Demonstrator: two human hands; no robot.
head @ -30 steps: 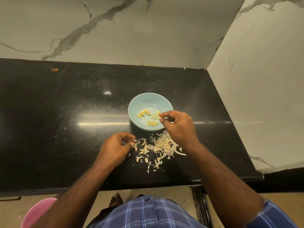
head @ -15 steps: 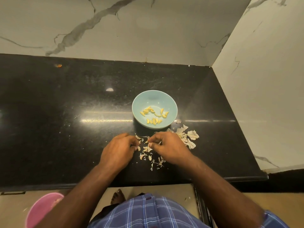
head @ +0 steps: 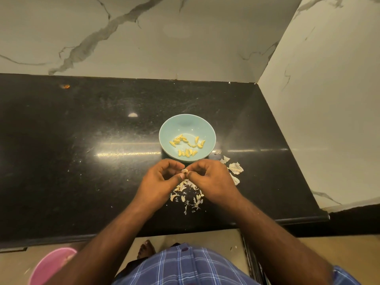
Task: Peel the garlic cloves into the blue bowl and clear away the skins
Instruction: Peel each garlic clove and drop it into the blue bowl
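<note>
A pale blue bowl stands on the black counter and holds several peeled yellow garlic cloves. Just in front of the bowl, my left hand and my right hand meet above the counter. Both pinch one small unpeeled garlic clove between thumb and fingertips. Papery garlic skins lie scattered on the counter under and in front of my hands. Larger white skin pieces lie to the right of my right hand.
The black counter ends at marble walls behind and to the right; its front edge runs just below my forearms. A pink bin stands on the floor at lower left. A small orange speck sits far left at the back.
My right hand came back from the bowl to the skin pile. Both hands then lifted a clove off the counter and now hold it together just in front of the bowl.
</note>
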